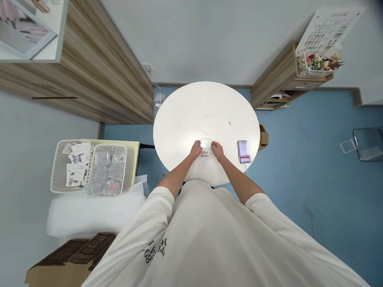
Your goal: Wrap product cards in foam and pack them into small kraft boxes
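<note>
A small clear plastic case [205, 148] with pinkish pieces inside lies on the round white table [191, 107] near its front edge, its lid up. My left hand [196, 150] grips the case's left side and my right hand [217, 151] grips its right side, fingers curled against it. A phone [243, 151] with a lit screen lies on the table to the right of my right hand, a cable running from it.
To the left stand two white baskets [60, 175] with cards and clear cases on a yellowish surface. Wooden cabinets [104, 79] flank the table at left and at back right [275, 79]. A chair [369, 143] stands on the blue floor at far right.
</note>
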Demonstrator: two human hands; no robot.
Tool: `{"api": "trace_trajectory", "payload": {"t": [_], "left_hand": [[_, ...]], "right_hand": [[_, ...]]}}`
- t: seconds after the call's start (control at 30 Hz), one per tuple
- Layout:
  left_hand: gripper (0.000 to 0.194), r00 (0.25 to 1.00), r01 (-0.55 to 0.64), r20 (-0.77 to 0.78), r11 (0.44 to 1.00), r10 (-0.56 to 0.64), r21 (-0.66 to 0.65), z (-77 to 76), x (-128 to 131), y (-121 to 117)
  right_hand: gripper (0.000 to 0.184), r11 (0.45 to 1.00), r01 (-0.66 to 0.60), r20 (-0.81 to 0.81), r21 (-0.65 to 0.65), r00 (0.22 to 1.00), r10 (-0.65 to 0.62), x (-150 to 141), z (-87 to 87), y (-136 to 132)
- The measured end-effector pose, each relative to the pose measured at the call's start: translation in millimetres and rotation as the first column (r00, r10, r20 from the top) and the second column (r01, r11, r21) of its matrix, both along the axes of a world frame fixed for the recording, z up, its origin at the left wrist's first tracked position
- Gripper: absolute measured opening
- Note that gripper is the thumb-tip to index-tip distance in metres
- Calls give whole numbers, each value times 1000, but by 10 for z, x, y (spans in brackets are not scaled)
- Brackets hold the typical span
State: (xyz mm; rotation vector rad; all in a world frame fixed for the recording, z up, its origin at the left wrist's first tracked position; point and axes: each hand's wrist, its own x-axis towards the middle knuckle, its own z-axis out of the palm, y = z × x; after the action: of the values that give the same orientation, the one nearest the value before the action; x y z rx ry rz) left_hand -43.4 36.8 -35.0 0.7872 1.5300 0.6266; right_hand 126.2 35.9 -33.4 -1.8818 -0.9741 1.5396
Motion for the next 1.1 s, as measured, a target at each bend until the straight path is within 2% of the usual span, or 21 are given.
{"api": "trace_trajectory", "payload": {"t": [0.23,0.43,0.57,0.7,0.87,1.0,1.1], "left_hand": [[73,1000,-13,-11,999,12,-44,-31,-73,53],[64,1000,0,9,998,-1,64,19,-136,80],[59,1000,-14,-9,993,15,115,41,-155,-28],[54,1000,4,-16,989,-2,147,21,-195,-227],[58,1000,21,-9,988,-20,152,-43,-216,-452],[59,996,75,-49,987,-68,140,-45,-219,-553],[60,987,143,-97,981,-131,131,27,-229,-610]], "right_hand": [[59,1000,17,-83,-13,996,-18,27,135,26],[57,999,42,-153,-5,987,-42,-2,365,25],[59,999,53,-172,-3,984,-52,-14,440,-69],[60,999,33,-165,21,986,-29,8,434,-258],[58,998,-35,-92,57,995,40,45,340,-481],[54,988,-146,-11,45,989,146,64,282,-555],[59,968,-252,64,17,966,250,75,277,-591]]}}
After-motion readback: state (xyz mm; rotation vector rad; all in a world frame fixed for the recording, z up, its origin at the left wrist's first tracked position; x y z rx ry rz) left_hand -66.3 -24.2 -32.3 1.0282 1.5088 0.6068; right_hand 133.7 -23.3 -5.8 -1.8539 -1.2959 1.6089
